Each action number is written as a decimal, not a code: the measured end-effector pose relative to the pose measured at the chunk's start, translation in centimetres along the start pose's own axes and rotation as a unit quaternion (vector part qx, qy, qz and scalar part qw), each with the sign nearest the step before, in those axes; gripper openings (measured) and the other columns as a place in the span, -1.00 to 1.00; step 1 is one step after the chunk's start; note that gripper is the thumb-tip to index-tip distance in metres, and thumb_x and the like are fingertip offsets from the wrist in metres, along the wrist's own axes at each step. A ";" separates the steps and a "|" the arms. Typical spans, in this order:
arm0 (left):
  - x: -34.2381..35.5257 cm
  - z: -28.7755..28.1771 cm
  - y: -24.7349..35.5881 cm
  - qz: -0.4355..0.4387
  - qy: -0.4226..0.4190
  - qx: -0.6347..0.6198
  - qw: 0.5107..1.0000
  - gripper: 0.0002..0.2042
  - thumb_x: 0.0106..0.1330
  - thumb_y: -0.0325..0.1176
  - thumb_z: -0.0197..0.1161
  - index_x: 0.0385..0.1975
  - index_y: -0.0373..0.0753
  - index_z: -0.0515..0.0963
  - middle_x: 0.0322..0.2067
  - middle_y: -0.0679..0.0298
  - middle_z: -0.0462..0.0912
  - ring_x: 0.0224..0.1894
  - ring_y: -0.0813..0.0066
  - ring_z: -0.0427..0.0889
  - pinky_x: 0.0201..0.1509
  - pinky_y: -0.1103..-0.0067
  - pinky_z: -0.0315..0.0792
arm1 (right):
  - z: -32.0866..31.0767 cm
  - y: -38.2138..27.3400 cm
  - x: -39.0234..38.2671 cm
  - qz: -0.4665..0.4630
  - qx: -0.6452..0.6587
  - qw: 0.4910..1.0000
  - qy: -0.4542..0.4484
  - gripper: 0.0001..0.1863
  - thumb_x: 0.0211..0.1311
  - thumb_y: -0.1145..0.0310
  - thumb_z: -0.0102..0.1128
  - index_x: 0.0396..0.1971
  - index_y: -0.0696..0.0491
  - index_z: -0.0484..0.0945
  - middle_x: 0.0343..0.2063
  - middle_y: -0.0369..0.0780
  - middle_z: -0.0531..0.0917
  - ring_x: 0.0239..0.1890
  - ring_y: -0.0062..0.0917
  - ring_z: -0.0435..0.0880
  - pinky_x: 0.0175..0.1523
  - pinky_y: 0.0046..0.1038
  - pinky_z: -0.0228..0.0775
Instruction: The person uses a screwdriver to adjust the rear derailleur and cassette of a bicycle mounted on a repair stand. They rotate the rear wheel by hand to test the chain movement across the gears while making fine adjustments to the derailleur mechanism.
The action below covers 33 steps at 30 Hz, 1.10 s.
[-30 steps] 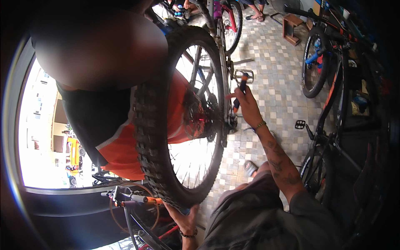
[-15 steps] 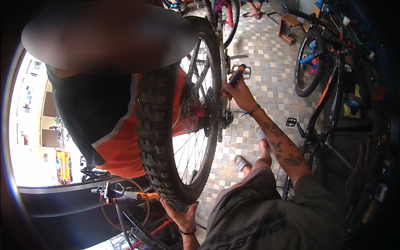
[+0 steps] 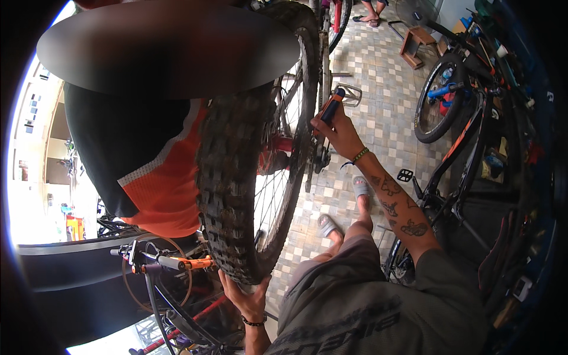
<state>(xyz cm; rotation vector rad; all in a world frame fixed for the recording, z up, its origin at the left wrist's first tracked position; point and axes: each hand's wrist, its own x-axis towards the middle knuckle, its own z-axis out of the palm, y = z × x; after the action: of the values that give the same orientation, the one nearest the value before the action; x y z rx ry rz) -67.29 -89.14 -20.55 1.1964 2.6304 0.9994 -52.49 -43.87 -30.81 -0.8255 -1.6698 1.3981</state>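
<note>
A knobbly bicycle tire [image 3: 234,195] on a spoked wheel fills the middle of the view. My left hand [image 3: 248,300] cups its near edge, thumb and fingers on opposite sides of the tread. The far side of that grip is hidden by the tire. In my right hand [image 3: 341,131] is a tool with a dark blue and orange handle [image 3: 333,107], beside the rear sprockets and chain [image 3: 307,142]. My fingers hide its working end. A red hub [image 3: 280,144] shows between the spokes, and a pedal [image 3: 350,96] lies beyond the tool.
Another person in a black and orange shirt [image 3: 163,183] stands close behind the wheel at left. An orange-gripped handlebar [image 3: 192,262] is at lower left. Another bicycle [image 3: 458,154] stands at right. A small wooden stool [image 3: 414,47] lies on the tiled floor [image 3: 378,71]; someone's sandaled feet [image 3: 370,21] are farther off.
The view has shifted slightly, so the near end of the tire and my left hand appear a little higher and farther left. My right hand keeps the tool beside the sprockets.
</note>
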 end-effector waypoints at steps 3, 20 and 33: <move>0.2 0.0 0.3 -0.007 -0.001 -0.014 1.000 0.08 -0.18 -0.07 0.82 0.40 -0.43 0.42 0.40 -0.35 0.41 0.42 -0.38 0.45 0.50 0.02 0.31 | 0.1 0.1 0.1 -0.018 -0.024 0.999 -0.016 -0.44 0.54 0.12 0.38 0.18 0.13 0.26 -0.25 -0.14 0.76 -0.24 -0.35 0.84 -0.04 -0.31 0.66; 0.2 -0.2 0.1 0.013 0.005 -0.003 1.000 0.13 -0.22 -0.17 0.85 0.42 -0.44 0.34 0.43 -0.42 0.36 0.47 -0.40 0.41 0.52 0.00 0.29 | 0.8 1.5 -0.2 -0.144 -0.172 0.974 -0.021 -0.15 0.50 -0.02 0.41 0.33 0.34 0.17 -0.44 -0.13 0.67 -0.44 -0.22 0.73 -0.26 -0.25 0.60; 1.0 0.0 1.4 0.060 0.049 0.010 0.997 -0.06 -0.29 -0.22 0.84 0.18 -0.44 0.50 0.18 -0.18 0.55 0.19 -0.28 0.59 0.32 0.10 0.43 | 1.0 0.1 -1.4 -0.107 -0.137 0.984 -0.041 -0.35 0.47 0.07 0.46 0.21 0.17 0.30 -0.37 -0.13 0.68 -0.37 -0.27 0.77 -0.22 -0.29 0.61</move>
<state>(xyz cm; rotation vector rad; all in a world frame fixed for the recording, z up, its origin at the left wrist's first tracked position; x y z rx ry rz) -67.06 -87.76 -19.49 1.3587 2.6753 1.0820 -52.70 -45.51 -31.20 -0.7194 -1.9819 1.0828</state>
